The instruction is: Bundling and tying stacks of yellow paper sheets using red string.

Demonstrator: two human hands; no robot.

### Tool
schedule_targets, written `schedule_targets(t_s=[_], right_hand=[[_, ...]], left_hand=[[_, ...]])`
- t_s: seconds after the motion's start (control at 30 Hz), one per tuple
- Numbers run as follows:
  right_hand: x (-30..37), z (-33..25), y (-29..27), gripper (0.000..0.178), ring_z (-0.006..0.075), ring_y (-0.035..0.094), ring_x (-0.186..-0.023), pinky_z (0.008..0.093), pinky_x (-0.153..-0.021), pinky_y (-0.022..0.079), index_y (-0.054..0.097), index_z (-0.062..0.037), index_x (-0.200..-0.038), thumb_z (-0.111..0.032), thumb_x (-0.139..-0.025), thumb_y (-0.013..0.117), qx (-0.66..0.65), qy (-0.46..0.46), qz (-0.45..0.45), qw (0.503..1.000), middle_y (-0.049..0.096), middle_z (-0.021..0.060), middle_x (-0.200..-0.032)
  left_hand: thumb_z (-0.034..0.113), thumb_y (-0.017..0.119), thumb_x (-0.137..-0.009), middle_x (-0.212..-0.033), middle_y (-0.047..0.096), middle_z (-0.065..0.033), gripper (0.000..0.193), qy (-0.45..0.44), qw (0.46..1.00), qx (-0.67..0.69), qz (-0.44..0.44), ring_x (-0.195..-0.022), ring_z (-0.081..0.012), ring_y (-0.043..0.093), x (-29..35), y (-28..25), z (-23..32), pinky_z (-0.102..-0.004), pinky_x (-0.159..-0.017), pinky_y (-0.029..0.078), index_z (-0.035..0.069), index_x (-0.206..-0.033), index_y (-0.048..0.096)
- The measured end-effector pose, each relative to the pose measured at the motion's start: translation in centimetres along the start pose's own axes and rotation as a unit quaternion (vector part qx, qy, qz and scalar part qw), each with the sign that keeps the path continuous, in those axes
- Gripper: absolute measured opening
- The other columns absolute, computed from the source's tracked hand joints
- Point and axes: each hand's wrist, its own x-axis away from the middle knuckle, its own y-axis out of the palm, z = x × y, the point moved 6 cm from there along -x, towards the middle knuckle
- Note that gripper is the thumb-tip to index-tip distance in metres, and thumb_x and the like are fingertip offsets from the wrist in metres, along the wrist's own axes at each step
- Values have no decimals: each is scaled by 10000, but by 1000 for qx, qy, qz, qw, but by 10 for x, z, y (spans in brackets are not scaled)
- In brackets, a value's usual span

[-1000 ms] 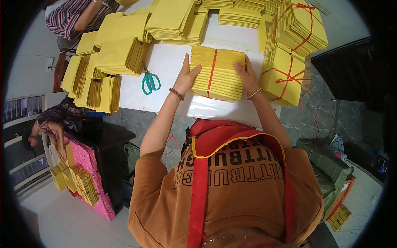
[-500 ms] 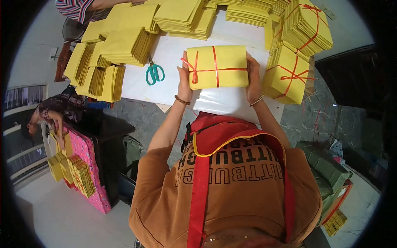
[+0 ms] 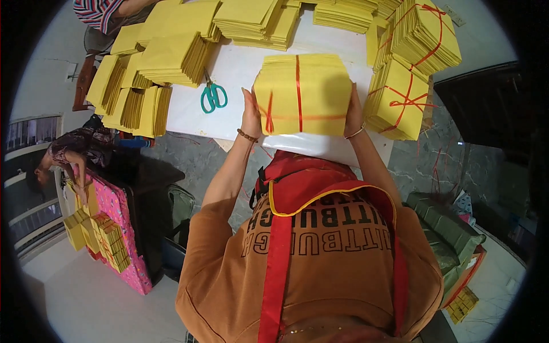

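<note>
With the yellow bundle [image 3: 320,91] clamped between my palms, my left hand [image 3: 250,116] presses its left end and my right hand [image 3: 355,113] its right. It sits in front of my chest, over the near part of the white table [image 3: 237,71], its broad face toward me and a little blurred; I cannot tell whether its underside touches the surface. The table's near edge runs just on my side of the bundle. Bare white tabletop opens on the left as far as the green-handled scissors [image 3: 214,98], and beyond the bundle toward the yellow stacks [image 3: 171,57]. My right side is tighter: a narrow white strip separates my right hand from the tied bundles [image 3: 397,80] piled there. As for what holds what, red ribbon [image 3: 298,91] crosses my bundle both ways, wrapping many yellow layers, with a tie toward the left end. Well off to the left, a pink-covered table [image 3: 136,268] bears smaller yellow bundles [image 3: 110,243] near a co-worker's hand [image 3: 83,193].
</note>
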Motion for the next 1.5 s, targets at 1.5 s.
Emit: schedule_targets(t_s=[1.5], right_hand=[[6, 25, -27, 557, 242, 302, -1205, 303, -1005, 226, 319, -10, -1269, -432, -908, 285, 198, -142, 170, 955, 349, 136, -1286]], left_hand=[[542, 305, -843, -1376, 207, -167, 653, 84, 500, -862, -8, -1223, -382, 248, -40, 115, 72, -415, -980, 276, 121, -1336, 227]])
